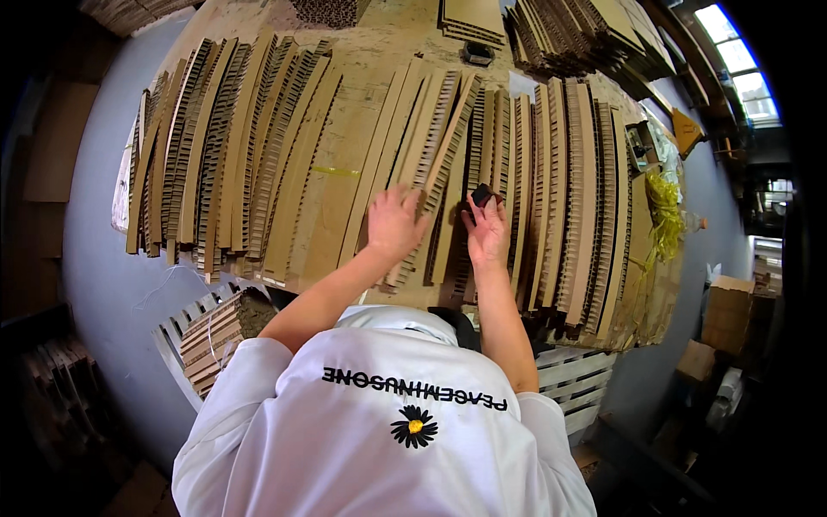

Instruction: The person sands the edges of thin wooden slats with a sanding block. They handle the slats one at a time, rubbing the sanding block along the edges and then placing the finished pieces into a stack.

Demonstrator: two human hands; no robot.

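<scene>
Long narrow strips of honeycomb cardboard (556, 198) lie side by side on a worktable in front of me. My left hand (394, 226) rests palm down on strips near the middle, its fingers spread. One tilted strip (454, 129) slants away just beyond its fingertips. My right hand (489, 231), a little to the right, has its fingers closed around a small black and dark red object (483, 196). Its kind is not clear because the fingers hide part of it. That hand is just above the strips.
Another row of cardboard strips (233, 146) covers the table's left side. Stacked cardboard sheets (586, 34) and a small dark container (477, 53) stand at the back. Yellow plastic strapping (663, 215) hangs at the right edge. Pallets (581, 379) stand below the table's near edge.
</scene>
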